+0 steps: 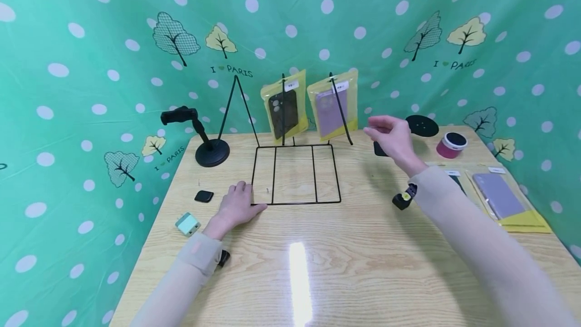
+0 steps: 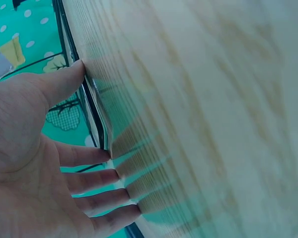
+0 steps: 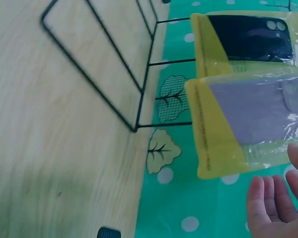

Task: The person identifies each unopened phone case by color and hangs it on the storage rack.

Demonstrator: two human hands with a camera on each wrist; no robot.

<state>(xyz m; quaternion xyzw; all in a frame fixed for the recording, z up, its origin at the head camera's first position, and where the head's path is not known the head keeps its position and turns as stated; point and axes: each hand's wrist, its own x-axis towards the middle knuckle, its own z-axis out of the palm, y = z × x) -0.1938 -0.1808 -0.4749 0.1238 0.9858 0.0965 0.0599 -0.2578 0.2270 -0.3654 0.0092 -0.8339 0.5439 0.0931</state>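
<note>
A black wire rack [image 1: 299, 203] stands on the wooden table. From its upright hooks hang two yellow-edged clear pouches: one with a black phone case [image 1: 275, 110], the other with a lilac phone case [image 1: 326, 112]. My left hand [image 1: 237, 205] rests at the front left corner of the rack base, fingers spread and touching the table by the wire in the left wrist view. My right hand [image 1: 394, 139] is raised to the right of the lilac pouch, apart from it. Its fingers are slightly bent and hold nothing.
At the left stand a black round-based holder [image 1: 212, 153], a small black piece [image 1: 204, 196] and a mint-green block [image 1: 187, 224]. On the right are a black disc [image 1: 422, 125], a pink jar [image 1: 448, 149], a dark flat object [image 1: 379, 150] and more pouched phone cases [image 1: 499, 196].
</note>
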